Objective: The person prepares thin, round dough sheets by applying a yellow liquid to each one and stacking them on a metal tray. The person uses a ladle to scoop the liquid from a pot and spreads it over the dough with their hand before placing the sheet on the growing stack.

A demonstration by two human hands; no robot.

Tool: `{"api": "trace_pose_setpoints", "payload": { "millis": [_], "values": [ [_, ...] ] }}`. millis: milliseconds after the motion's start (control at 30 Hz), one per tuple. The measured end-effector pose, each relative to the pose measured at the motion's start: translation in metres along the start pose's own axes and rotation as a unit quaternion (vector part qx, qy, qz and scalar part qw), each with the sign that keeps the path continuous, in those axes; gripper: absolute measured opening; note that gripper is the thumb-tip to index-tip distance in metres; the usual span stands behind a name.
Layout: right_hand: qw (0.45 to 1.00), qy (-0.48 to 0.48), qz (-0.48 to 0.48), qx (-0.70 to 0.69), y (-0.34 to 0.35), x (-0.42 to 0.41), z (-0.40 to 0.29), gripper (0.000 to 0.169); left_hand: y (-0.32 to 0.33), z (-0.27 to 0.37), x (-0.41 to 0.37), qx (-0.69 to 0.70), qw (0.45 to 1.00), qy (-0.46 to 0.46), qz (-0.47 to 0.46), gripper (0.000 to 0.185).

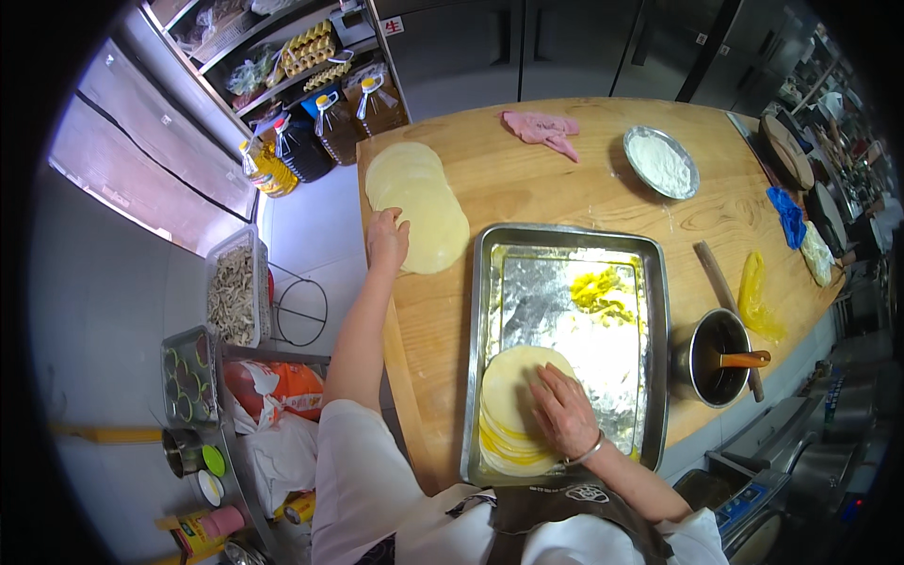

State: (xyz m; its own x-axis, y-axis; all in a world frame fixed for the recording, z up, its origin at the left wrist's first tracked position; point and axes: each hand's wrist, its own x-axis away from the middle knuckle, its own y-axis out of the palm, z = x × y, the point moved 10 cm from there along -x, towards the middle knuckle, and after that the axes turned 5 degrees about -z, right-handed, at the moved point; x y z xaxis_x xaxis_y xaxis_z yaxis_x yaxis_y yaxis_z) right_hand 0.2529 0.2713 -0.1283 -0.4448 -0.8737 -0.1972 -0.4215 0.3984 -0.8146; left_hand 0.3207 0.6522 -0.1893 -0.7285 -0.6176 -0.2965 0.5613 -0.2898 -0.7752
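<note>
My left hand point(388, 239) is at the near left edge of a fanned stack of thin, pale dough rounds point(431, 226) on the table's left corner. Its thumb and forefinger touch the dough; whether they pinch a sheet is hard to tell. My right hand point(567, 415), with a bangle at the wrist, rests fingers spread on a second stack of dough rounds point(519, 385). Yellow oil shows between those lower layers. That stack lies in the near left corner of a metal tray point(571, 232), where a crumpled, oily yellow mass point(602, 296) sits at the far right.
On the wooden table point(537, 198) are a pink cloth point(542, 131), a bowl of white flour point(661, 164), a wooden rolling pin point(715, 277), a yellow plastic bag point(758, 296) and a metal pot point(706, 381) with an orange-handled utensil. Oil bottles point(268, 169) stand on the floor at left.
</note>
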Motion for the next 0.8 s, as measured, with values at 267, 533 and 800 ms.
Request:
{"api": "trace_pose_setpoints", "payload": {
  "millis": [267, 533, 800],
  "values": [
    [0.999, 0.037, 0.03, -0.023, -0.01, 0.013, 0.007, 0.035, 0.013, -0.016, -0.041, -0.071, 0.99, -0.087, -0.084, 0.024],
    [0.992, 0.06, 0.082, -0.077, -0.023, 0.02, 0.015, 0.03, 0.006, 0.003, -0.031, -0.023, 0.995, 0.001, -0.098, 0.022],
    [0.915, 0.194, 0.169, -0.31, -0.041, 0.025, 0.09, 0.044, -0.016, 0.188, 0.05, 0.219, 0.896, 0.025, -0.386, 0.016]
  ]
}}
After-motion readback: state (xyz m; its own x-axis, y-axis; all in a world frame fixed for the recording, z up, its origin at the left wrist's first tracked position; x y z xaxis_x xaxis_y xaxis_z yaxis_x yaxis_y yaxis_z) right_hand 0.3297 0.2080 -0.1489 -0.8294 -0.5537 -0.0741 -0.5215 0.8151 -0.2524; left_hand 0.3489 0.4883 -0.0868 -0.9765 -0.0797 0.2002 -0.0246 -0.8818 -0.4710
